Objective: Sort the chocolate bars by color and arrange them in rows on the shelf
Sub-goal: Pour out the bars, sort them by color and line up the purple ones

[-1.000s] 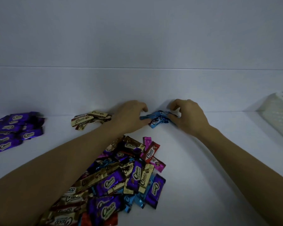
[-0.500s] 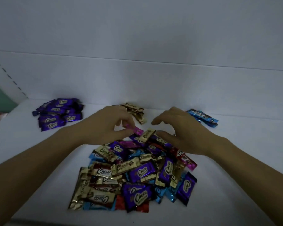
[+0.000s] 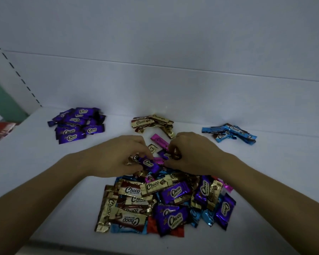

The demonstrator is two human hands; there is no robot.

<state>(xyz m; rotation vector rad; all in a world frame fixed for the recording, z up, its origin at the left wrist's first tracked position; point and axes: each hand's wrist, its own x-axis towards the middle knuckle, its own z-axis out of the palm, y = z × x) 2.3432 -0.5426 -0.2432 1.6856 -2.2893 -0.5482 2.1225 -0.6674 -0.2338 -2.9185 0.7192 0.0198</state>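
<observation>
A dim white shelf (image 3: 35,162) with a plain back wall carries everything here. The unsorted heap (image 3: 164,201) of chocolate bars lies nearest the person; beyond it, against the wall, sit three sorted groups: the purple pile (image 3: 77,124) off to the heap's far left, the gold pile (image 3: 153,124) straight behind it, the blue pile (image 3: 228,133) to its far right. Both hands work the heap's far edge. The left hand (image 3: 118,157) is closed round a purple bar (image 3: 148,163); the right hand (image 3: 190,155) pinches at wrappers beside a pink bar (image 3: 159,142), though exactly what it grips I cannot tell. This looks like picking mid-sort. Next, I'd judge, the purple bar wants carrying to the purple pile, and pink needs its own spot
</observation>
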